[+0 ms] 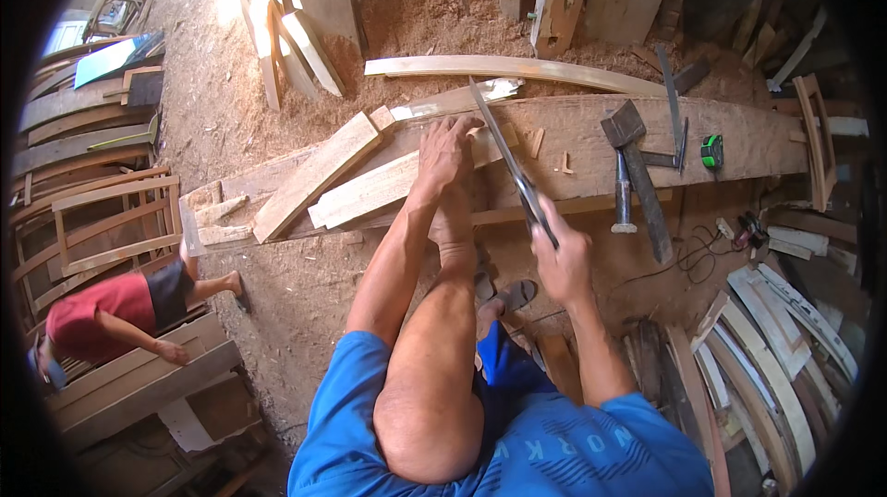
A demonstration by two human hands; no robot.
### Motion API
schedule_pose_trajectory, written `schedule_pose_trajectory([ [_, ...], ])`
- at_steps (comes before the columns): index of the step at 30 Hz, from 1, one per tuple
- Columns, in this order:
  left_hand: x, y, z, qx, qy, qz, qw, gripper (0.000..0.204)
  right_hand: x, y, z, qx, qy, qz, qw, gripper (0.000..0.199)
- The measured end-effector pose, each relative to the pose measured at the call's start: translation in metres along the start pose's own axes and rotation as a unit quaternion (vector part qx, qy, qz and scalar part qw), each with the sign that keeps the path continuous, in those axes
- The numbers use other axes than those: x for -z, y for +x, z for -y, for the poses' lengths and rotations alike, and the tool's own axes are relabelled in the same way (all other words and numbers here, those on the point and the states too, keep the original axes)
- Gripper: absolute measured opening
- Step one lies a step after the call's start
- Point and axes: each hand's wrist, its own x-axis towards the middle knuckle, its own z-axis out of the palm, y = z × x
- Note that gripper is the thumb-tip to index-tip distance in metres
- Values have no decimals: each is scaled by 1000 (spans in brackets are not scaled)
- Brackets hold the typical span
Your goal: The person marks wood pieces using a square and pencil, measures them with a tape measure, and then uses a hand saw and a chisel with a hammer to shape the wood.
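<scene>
My right hand (562, 255) is wrapped round the handle of a handsaw (508, 157). Its narrow blade slants away to the upper left and lies against the end of a pale wooden board (370, 190). My left hand (448, 148) grips this board from above, its fingers curled over the far edge. Under that hand my bare foot (453, 220) rests on the work, partly hidden. All of this lies on a long, thick plank bench (758, 137). Another pale board (319, 174) lies slanted to the left.
On the bench's right are a mallet (624, 125), a hammer (623, 197), a metal square (682, 151) and a green tape measure (711, 151). A long wood strip (527, 67) lies beyond. Sawdust and stacked timber surround the bench. A person in red (106, 312) is at the left.
</scene>
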Motion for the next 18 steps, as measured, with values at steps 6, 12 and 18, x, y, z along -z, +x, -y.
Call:
schedule_pose_trajectory([
  [6,-4,2,4,-27,-26,-26,999,22,-3,27,5,25,8,2,1000,46],
  [12,-5,-3,7,-11,-11,-13,1000,19,9,-40,1,-17,-17,5,1000,46],
  [18,-12,7,8,-10,-32,2,999,20,-28,81,-1,2,3,2,1000,44],
])
